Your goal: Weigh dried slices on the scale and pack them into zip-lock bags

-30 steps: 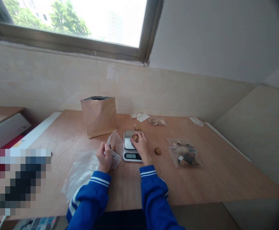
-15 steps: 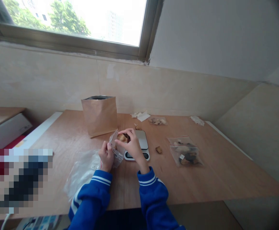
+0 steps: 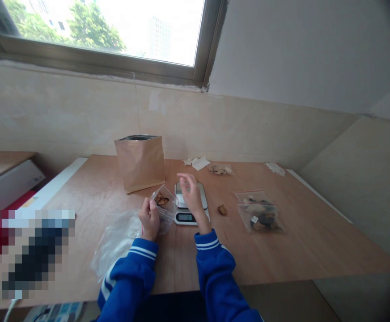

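My left hand [image 3: 150,218] is closed on the edge of a small clear zip bag [image 3: 171,208]. Inside its mouth sit brown dried slices [image 3: 162,199]. Over the kitchen scale [image 3: 201,197], just right of the bag, my right hand [image 3: 191,194] hovers with its fingers loosely apart and nothing visible in them. It hides part of the scale's plate; the display is lit. A single brown dried piece [image 3: 222,209] lies on the table to the right of the scale.
A brown paper pouch [image 3: 140,163] stands open behind the hands. Clear plastic bags [image 3: 114,241] lie at left. To the right is a filled zip bag [image 3: 260,212]; farther back are a small bag of pale pieces [image 3: 220,169] and paper scraps [image 3: 201,163]. A blurred-out object [image 3: 39,252] is far left.
My right hand has let go of the brown dried piece, which is now in the zip bag, and moved right over the scale. My left hand keeps its hold.
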Demonstrator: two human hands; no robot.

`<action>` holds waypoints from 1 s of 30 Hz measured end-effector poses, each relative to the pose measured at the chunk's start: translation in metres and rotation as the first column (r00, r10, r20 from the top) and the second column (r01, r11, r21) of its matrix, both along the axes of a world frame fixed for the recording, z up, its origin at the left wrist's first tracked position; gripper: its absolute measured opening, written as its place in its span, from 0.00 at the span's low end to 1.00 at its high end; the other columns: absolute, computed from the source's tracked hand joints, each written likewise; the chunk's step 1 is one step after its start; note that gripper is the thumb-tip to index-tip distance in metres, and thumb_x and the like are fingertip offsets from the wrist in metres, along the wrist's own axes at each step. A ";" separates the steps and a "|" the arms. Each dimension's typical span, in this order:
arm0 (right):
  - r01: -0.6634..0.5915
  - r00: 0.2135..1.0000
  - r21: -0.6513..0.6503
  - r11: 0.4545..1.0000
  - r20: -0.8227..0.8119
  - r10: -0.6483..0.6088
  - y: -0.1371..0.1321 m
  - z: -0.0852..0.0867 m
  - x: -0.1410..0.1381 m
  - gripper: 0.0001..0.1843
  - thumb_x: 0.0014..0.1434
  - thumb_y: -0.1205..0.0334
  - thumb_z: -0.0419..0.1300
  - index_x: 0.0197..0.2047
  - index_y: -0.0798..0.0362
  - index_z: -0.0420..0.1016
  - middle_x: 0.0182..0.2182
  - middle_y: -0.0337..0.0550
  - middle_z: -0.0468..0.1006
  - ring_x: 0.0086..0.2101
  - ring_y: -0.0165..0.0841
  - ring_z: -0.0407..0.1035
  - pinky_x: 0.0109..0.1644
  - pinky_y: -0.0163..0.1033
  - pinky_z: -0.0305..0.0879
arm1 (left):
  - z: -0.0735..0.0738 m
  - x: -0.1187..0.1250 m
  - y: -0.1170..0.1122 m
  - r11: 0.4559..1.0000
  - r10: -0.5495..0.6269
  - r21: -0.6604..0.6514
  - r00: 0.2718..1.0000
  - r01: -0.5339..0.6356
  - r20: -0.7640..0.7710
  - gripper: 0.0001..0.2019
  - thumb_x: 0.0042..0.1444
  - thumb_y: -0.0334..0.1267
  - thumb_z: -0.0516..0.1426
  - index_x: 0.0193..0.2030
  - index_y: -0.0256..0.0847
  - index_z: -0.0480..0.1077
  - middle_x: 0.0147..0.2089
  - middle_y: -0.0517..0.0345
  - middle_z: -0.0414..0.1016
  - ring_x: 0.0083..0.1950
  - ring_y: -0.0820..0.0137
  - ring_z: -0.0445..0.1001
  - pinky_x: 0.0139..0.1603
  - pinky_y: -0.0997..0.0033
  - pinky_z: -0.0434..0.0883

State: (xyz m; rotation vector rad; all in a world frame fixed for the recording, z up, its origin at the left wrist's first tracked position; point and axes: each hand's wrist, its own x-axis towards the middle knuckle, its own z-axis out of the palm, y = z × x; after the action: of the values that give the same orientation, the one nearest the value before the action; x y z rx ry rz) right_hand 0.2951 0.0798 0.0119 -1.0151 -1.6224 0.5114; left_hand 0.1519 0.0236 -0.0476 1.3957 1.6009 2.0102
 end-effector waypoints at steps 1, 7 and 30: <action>0.074 0.997 0.028 0.997 0.018 -0.075 0.011 -0.006 0.009 0.15 0.67 0.60 0.49 0.48 0.52 0.74 0.47 0.49 0.74 0.49 0.36 0.69 0.50 0.40 0.69 | 0.000 0.000 0.000 1.000 0.003 -0.003 1.000 -0.003 0.006 0.18 0.62 0.42 0.50 0.22 0.43 0.52 0.19 0.68 0.51 0.21 0.76 0.53 0.23 0.75 0.54; 0.313 0.890 -0.182 0.932 0.400 -0.220 0.082 -0.039 0.057 0.16 0.61 0.70 0.51 0.49 0.57 0.76 0.51 0.56 0.75 0.54 0.41 0.67 0.62 0.46 0.59 | -0.002 -0.001 0.002 1.000 -0.011 0.007 1.000 0.011 0.026 0.18 0.62 0.43 0.49 0.22 0.43 0.52 0.19 0.68 0.52 0.21 0.76 0.53 0.23 0.75 0.54; 0.287 0.948 -0.224 0.931 0.205 -0.243 0.108 -0.045 0.056 0.03 0.51 0.66 0.59 0.32 0.53 0.70 0.33 0.43 0.78 0.35 0.35 0.72 0.44 0.42 0.69 | -0.004 0.001 0.003 0.999 -0.034 -0.008 0.997 0.035 0.065 0.18 0.62 0.44 0.49 0.22 0.44 0.53 0.19 0.67 0.52 0.21 0.75 0.54 0.24 0.73 0.54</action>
State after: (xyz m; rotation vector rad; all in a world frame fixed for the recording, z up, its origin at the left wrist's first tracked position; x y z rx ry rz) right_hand 0.3516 0.1878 -0.0329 -1.4835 -1.5633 0.4606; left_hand 0.1526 0.0269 -0.0514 1.3322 1.5460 2.0052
